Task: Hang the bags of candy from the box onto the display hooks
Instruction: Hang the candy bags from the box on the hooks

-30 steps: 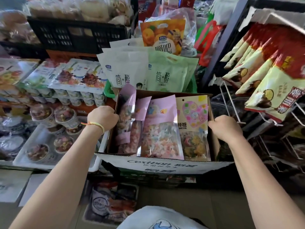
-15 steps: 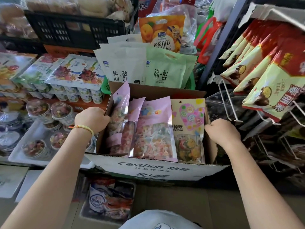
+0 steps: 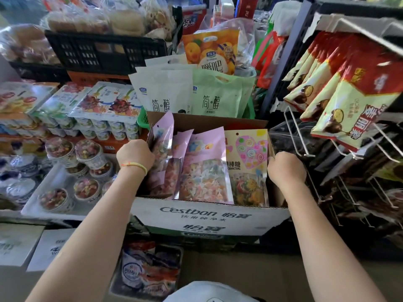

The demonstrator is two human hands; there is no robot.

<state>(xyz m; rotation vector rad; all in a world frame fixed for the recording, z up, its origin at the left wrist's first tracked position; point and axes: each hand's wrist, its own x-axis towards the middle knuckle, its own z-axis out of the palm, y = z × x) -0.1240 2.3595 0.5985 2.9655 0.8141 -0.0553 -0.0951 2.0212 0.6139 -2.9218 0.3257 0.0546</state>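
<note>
Here, an open brown cardboard box (image 3: 209,216) printed "Cestbon" on its white front flap sits between both hands. Inside stand several candy bags: pink-topped clear pouches (image 3: 204,168) showing pastel sweets, and at the right a yellow bag with a pink heart of swirled lollipops (image 3: 248,164), each with a small hang hole near the top. The left hand (image 3: 135,155), a yellow string bracelet on its wrist, curls its fingers over the box's left wall. The right hand (image 3: 285,168) grips the right wall likewise. White wire display hooks (image 3: 296,136) jut just right of the box, beneath hanging red-and-cream snack packets (image 3: 357,101).
</note>
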